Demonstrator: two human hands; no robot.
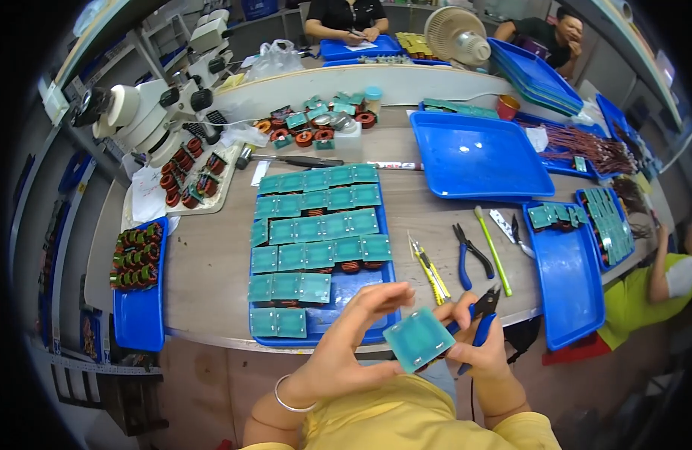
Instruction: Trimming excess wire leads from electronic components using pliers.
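In front of my body, near the table's front edge, a square green circuit board (418, 339) is tilted with its flat face up. Dark parts just show under its lower edge. My right hand (490, 358) grips side cutters with blue handles (484, 330), jaws pointing up, while its fingers also hold the board's right side. Beside the board's left side, my left hand (337, 351) has its fingers spread and apart. Its thumb is close to the board's lower left corner; whether it touches, I cannot tell. Beyond my left hand, a blue tray (353, 289) carries rows of similar green boards (316, 253).
Pliers (473, 256), a yellow cutter knife (430, 270) and a green stick (494, 251) lie right of the tray. Blue trays (481, 154) stand at right, another (139, 319) at left. A microscope (143, 112), a fan (457, 36) and other people are around the bench.
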